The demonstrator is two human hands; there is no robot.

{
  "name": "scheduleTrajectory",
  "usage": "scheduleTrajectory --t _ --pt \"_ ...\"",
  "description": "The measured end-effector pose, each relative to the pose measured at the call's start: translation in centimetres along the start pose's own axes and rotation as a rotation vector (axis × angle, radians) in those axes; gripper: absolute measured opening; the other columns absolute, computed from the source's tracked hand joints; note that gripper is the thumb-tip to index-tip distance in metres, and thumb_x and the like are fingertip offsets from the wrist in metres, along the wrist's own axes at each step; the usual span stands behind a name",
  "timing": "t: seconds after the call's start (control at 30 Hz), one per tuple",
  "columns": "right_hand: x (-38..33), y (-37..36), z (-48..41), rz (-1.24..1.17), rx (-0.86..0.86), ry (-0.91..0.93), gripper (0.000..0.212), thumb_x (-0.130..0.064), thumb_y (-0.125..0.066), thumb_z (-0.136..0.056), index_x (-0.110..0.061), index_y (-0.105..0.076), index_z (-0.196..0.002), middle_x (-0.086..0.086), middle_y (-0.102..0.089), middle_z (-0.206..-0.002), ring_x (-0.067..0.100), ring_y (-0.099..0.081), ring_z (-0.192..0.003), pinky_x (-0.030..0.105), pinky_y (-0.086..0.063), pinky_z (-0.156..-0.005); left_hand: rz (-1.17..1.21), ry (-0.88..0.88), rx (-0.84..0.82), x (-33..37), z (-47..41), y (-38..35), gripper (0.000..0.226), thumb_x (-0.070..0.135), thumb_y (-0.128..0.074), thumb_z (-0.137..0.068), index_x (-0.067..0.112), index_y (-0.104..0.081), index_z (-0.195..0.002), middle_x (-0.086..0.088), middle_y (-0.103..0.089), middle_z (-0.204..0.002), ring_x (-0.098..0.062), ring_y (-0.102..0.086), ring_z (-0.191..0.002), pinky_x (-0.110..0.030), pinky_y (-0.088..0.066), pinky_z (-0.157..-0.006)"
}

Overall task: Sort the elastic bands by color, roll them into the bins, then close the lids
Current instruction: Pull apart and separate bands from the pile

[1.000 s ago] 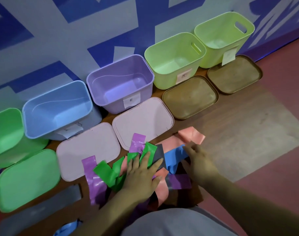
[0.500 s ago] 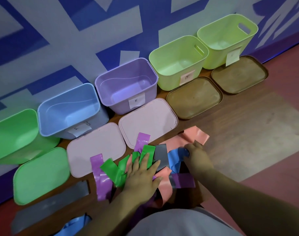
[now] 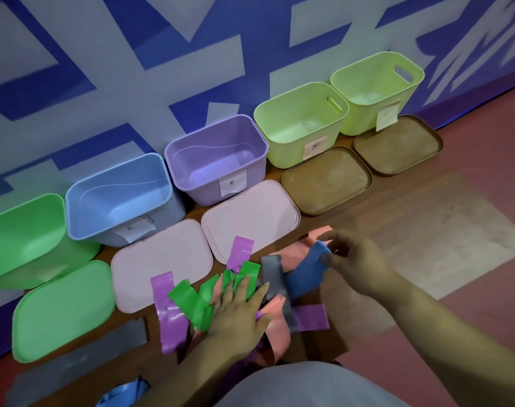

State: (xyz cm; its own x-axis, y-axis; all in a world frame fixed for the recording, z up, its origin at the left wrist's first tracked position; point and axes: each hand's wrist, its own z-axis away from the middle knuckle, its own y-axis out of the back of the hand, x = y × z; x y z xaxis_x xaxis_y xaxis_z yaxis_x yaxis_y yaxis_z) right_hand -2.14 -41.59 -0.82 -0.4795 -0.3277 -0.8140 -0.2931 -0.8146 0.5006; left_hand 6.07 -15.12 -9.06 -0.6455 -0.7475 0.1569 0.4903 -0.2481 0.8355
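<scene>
The elastic bands lie in a mixed heap (image 3: 250, 301) on the wooden floor strip (image 3: 391, 212), just in front of the lids and close to the person's lap; green, purple, pink, grey and blue strips cross over one another. The right hand (image 3: 359, 259) pinches the upper end of the blue band (image 3: 306, 274) between thumb and fingers and holds that end above the pile, though blur hides the exact grip; the left hand (image 3: 235, 315) lies flat, fingers spread, pressing on the green bands (image 3: 191, 301) and holding nothing. The bands look thin, light, limp and rather glossy, so they will likely slide and drag neighbours along; an end is the best place to take hold, with the pile pinned. The blue bin (image 3: 118, 201) stands open and empty against the wall, its pale lid (image 3: 162, 259) lying flat before it.
</scene>
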Motion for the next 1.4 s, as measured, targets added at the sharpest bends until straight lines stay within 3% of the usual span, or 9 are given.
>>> scheduleTrajectory --t 0.13,0.33,0.6,0.7,0.8,0.97,1.1,1.3,1.4 --pt "-4.2 1.5 0.3 -0.117 0.015 0.111 0.03 -0.004 -0.071 -0.084 -0.03 -0.069 -0.1 -0.005 -0.068 -0.085 0.01 -0.064 -0.076 0.016 -0.053 -0.065 0.035 0.011 -0.008 0.3 0.1 0.3 0.066 0.066 -0.026 -0.097 0.049 0.004 -0.153 0.003 0.005 -0.168 -0.031 0.013 -0.153 -0.055 -0.003 -0.123" --pt "-7.9 2.4 1.3 -0.189 -0.069 0.265 0.03 -0.001 -0.068 -0.085 -0.027 -0.07 -0.101 0.008 -0.069 -0.09 0.03 -0.065 -0.085 0.045 -0.057 -0.075 0.14 0.042 0.008 0.6 0.4 1.3 0.066 0.076 -0.022 -0.092 0.056 0.002 -0.15 0.006 0.004 -0.167 -0.026 0.015 -0.153 -0.053 0.001 -0.123" --pt "-10.4 2.5 2.4 -0.194 -0.14 0.357 0.032 -0.001 -0.074 -0.08 -0.025 -0.07 -0.101 -0.002 -0.065 -0.081 0.01 -0.057 -0.067 0.032 -0.051 -0.065 0.302 0.04 0.176 1.5 1.6 4.1 0.076 0.07 -0.041 -0.09 0.048 -0.007 -0.153 0.006 -0.01 -0.166 -0.023 -0.006 -0.153 -0.045 -0.012 -0.124" --pt "-11.6 2.7 3.1 -0.197 -0.153 0.424 0.035 0.005 -0.073 -0.079 -0.021 -0.07 -0.101 0.008 -0.065 -0.084 0.011 -0.057 -0.07 0.031 -0.051 -0.068 0.607 -0.026 0.376 3.3 2.5 7.7 0.072 0.05 -0.059 -0.091 0.042 -0.022 -0.152 0.013 -0.03 -0.154 0.007 -0.026 -0.139 -0.014 -0.024 -0.114" --pt "-13.0 3.0 3.7 -0.199 -0.164 0.528 0.034 0.006 -0.07 -0.08 -0.022 -0.069 -0.1 0.004 -0.064 -0.082 0.014 -0.057 -0.071 0.023 -0.05 -0.067 0.904 -0.063 0.499 4.8 3.1 10.6 0.064 0.022 -0.064 -0.095 0.038 -0.033 -0.148 0.022 -0.04 -0.14 0.035 -0.038 -0.105 0.01 -0.029 -0.083" --pt "-15.3 2.8 4.3 -0.273 -0.187 0.542 0.033 0.007 -0.069 -0.082 -0.022 -0.07 -0.098 -0.003 -0.063 -0.078 0.01 -0.055 -0.068 0.027 -0.05 -0.063 1.409 -0.138 0.445 6.0 4.0 13.7 0.06 -0.011 -0.057 -0.083 0.039 -0.059 -0.117 -0.022 -0.065 -0.101 -0.024 -0.062 -0.079 -0.032 -0.05 -0.068" --pt "-16.8 1.8 4.5 -0.386 -0.17 0.548 0.023 -0.009 -0.069 -0.077 -0.025 -0.072 -0.093 -0.002 -0.064 -0.078 0.017 -0.056 -0.071 0.036 -0.053 -0.064 1.357 -0.159 0.45 4.3 5.3 13.0 0.043 0.017 -0.065 -0.075 0.048 -0.056 -0.102 -0.024 -0.054 -0.082 -0.025 -0.053 -0.075 -0.046 -0.045 -0.069" --pt "-17.7 -3.2 4.3 -0.365 -0.053 0.521 0.026 0.001 -0.069 -0.084 -0.025 -0.071 -0.087 -0.006 -0.066 -0.074 0.011 -0.056 -0.069 0.025 -0.049 -0.067 1.458 -0.171 0.441 -0.3 9.2 10.4 0.043 0.004 -0.061 -0.076 0.039 -0.053 -0.099 -0.028 -0.056 -0.09 -0.028 -0.053 -0.082 -0.043 -0.038 -0.072" --pt "-18.0 -6.3 4.3 -0.309 -0.108 0.484 0.018 -0.013 -0.066 -0.079 -0.028 -0.071 -0.087 -0.01 -0.059 -0.067 0.013 -0.05 -0.062 0.029 -0.045 -0.062 1.471 -0.142 0.485 -3.4 12.1 9.0 0.041 0.002 -0.056 -0.076 0.036 -0.051 -0.097 -0.009 -0.058 -0.083 -0.022 -0.054 -0.076 -0.04 -0.039 -0.068"
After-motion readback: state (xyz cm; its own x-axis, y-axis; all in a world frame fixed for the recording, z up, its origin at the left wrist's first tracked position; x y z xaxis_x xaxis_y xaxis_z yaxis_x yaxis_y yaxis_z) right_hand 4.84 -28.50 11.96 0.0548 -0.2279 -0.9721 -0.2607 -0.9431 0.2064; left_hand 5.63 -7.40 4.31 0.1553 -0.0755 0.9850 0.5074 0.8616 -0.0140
